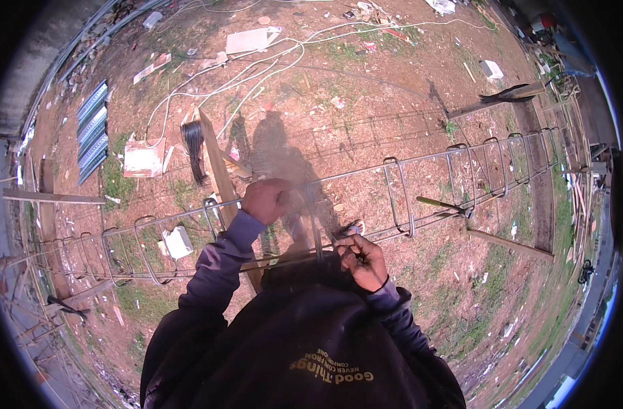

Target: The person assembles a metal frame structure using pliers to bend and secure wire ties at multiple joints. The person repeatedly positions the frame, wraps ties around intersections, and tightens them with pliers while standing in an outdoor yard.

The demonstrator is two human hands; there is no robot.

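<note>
Rebar cage (352, 172) spans the frame from lower left to upper right, its bars and bent stirrups above littered ground, crossing a wooden beam (221, 174) left of centre. At the centre, the left hand (265, 202) curls over the upper bar; its fingertips are blurred, so whether that grip is clamped I cannot tell. Just below and right, the right hand (363, 264) has its fingers drawn together near the lower bars, beside thin dark strands (341, 233); what that grip pinches is hidden. Those strands look springy, so a slip could send a loose end into the bare fingers. If the left hand eased off, the cage might rock on the beam and carry a stirrup out of line. Such a jolt could also drop the yellow-green-handled tool (437, 203), perched on the cage right of centre, or dislodge the black wire bundle (194, 150) draped by the beam's upper end.
</note>
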